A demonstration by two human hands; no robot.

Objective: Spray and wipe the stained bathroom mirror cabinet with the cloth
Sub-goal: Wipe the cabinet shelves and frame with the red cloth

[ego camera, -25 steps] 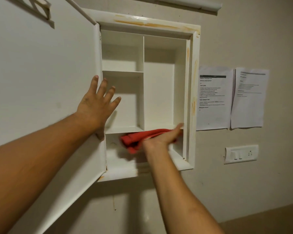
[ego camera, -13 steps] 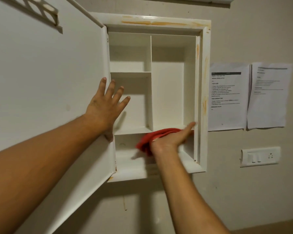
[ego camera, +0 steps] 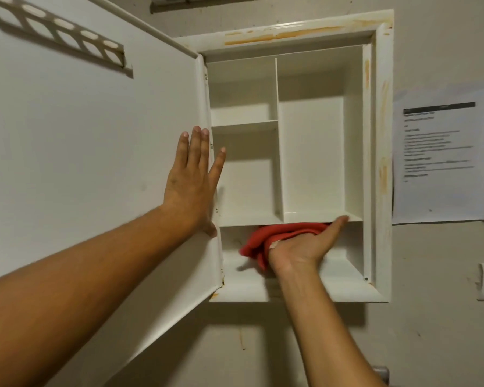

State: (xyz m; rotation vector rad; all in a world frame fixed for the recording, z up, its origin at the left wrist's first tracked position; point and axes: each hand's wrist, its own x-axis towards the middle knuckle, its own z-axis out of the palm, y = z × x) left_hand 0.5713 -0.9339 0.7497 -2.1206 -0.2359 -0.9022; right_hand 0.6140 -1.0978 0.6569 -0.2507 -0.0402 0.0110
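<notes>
Brace the open white cabinet door (ego camera: 95, 163) at 9 o'clock with the left hand (ego camera: 192, 180), spread flat on it. Press the crumpled red cloth (ego camera: 266, 238), in the stained white wall cabinet's (ego camera: 383, 163) bottom compartment at 6 o'clock, firmly with the right hand (ego camera: 305, 244). Cannot tell that hand's grip, thumb outstretched, fingers hidden behind cloth; mind the shelf edge (ego camera: 319, 217) just above and sweep toward open room at 9 o'clock.

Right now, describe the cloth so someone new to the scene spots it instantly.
Find the white wall cabinet with its door swung open to the left. Look into its bottom compartment, where the cloth is bunched up against the right hand. It is the only red thing in a white interior.
</notes>
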